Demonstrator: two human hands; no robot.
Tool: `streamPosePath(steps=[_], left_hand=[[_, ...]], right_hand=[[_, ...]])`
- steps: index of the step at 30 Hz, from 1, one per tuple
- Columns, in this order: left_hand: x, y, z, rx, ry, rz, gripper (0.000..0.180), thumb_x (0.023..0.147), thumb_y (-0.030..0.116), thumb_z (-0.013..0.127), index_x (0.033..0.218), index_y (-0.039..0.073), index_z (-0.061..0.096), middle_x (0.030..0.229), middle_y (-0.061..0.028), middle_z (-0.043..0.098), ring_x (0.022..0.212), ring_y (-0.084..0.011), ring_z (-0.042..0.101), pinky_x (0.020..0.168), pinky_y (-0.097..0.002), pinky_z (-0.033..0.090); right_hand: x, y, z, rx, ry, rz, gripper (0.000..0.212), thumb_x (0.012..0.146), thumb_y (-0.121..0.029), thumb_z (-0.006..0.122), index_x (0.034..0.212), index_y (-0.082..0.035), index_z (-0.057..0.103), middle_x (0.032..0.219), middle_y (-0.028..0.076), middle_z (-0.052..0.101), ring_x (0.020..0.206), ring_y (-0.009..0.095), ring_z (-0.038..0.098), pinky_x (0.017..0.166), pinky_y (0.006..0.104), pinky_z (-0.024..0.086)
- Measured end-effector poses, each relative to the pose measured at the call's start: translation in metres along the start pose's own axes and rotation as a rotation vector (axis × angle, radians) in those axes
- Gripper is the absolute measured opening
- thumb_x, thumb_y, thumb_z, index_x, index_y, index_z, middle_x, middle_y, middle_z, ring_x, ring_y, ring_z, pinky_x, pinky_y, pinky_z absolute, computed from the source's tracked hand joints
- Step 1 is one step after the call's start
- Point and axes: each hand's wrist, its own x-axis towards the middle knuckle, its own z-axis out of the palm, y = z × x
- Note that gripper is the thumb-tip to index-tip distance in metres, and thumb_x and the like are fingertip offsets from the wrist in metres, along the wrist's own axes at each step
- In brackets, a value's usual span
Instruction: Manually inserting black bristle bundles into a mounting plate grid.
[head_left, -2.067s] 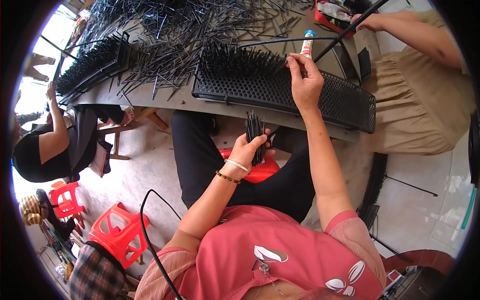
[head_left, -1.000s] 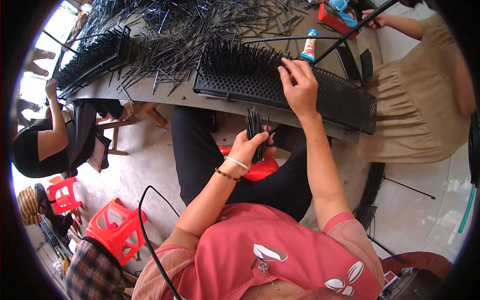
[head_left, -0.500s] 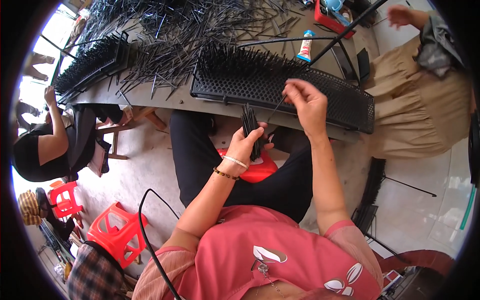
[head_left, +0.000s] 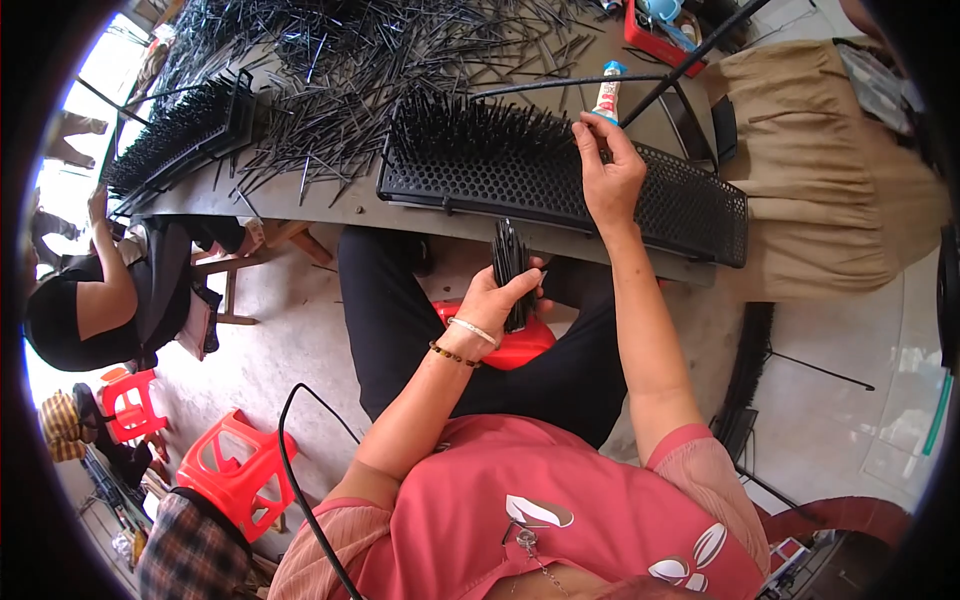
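Observation:
My left hand (head_left: 492, 302) is closed around an upright bundle of thin black strips (head_left: 511, 252), held over my lap just in front of the table edge. My right hand (head_left: 612, 175) is raised over a long black perforated panel (head_left: 480, 187), with thumb and forefinger pinched at the right end of its dense black bristles (head_left: 480, 128). Whatever sits between those fingertips cannot be told from the dark bristles behind. Bare holes show along the panel's near side and right part.
Loose black strips (head_left: 330, 120) are heaped across the table (head_left: 300, 200). A small wrapped packet (head_left: 608, 90) lies behind the panel, near a red tray (head_left: 650, 35). At left a person (head_left: 105, 285) sits by another bristled panel (head_left: 190, 130). Red stools (head_left: 235, 470) stand at lower left.
My right hand has moved up and away from the bundle to the bristles, from where it held a thin black strip. My left hand has lowered slightly to the right, still gripping the bundle.

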Motion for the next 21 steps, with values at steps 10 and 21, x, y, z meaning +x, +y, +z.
streamPosePath(steps=[10, 21], left_hand=[[0.000, 0.003, -0.003, -0.016, 0.009, 0.054, 0.021, 0.086, 0.016, 0.067, 0.102, 0.007, 0.058, 0.078, -0.0037, 0.060, 0.068, -0.0178, 0.063, 0.061, -0.0436, 0.059], [-0.009, 0.016, 0.003, 0.000, -0.004, 0.145, 0.019, 0.084, 0.011, 0.070, 0.096, 0.001, 0.059, 0.079, -0.0046, 0.063, 0.066, -0.0129, 0.061, 0.060, -0.0269, 0.053]], right_hand=[[-0.008, -0.001, 0.012, -0.258, -0.057, -0.356, 0.015, 0.080, -0.006, 0.071, 0.095, -0.001, 0.068, 0.084, 0.007, 0.060, 0.066, 0.017, 0.059, 0.062, 0.0281, 0.049], [-0.056, -0.043, -0.014, 0.183, -0.679, 0.475, 0.016, 0.084, -0.012, 0.070, 0.091, 0.003, 0.069, 0.077, 0.004, 0.065, 0.069, 0.007, 0.058, 0.060, 0.0220, 0.046]])
